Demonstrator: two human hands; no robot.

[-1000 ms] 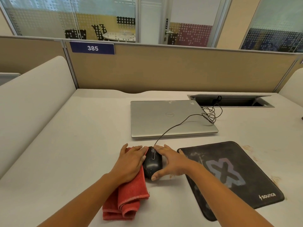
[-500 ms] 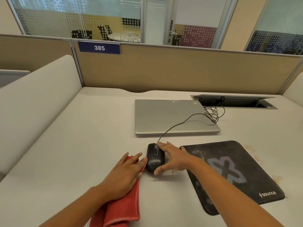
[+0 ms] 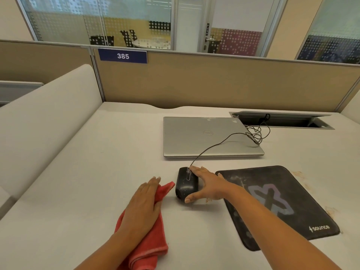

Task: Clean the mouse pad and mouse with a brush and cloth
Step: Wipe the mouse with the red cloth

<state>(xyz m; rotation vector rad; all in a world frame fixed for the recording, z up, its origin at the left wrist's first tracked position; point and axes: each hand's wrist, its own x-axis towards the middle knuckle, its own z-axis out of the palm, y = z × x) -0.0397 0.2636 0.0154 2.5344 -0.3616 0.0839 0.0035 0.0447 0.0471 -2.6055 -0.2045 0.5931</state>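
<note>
A black wired mouse [image 3: 185, 185] sits on the desk just left of a black mouse pad [image 3: 276, 203] marked with dusty streaks. My right hand [image 3: 207, 186] holds the mouse from its right side, thumb at its near end and fingers at its front. A folded red cloth [image 3: 150, 244] lies on the desk left of the mouse. My left hand [image 3: 143, 205] rests flat on the cloth with straight fingers, a short gap from the mouse. No brush is in view.
A shut silver laptop [image 3: 210, 136] lies behind the mouse, with the mouse cable [image 3: 253, 133] looping over it into a cable slot [image 3: 282, 120] in the desk. Partition panels [image 3: 214, 82] close off the back and left sides. Brown stains [image 3: 299, 175] mark the desk right of the pad.
My left hand has slid with the cloth to the left and nearer, off the mouse's side. My right hand keeps its hold on the mouse.
</note>
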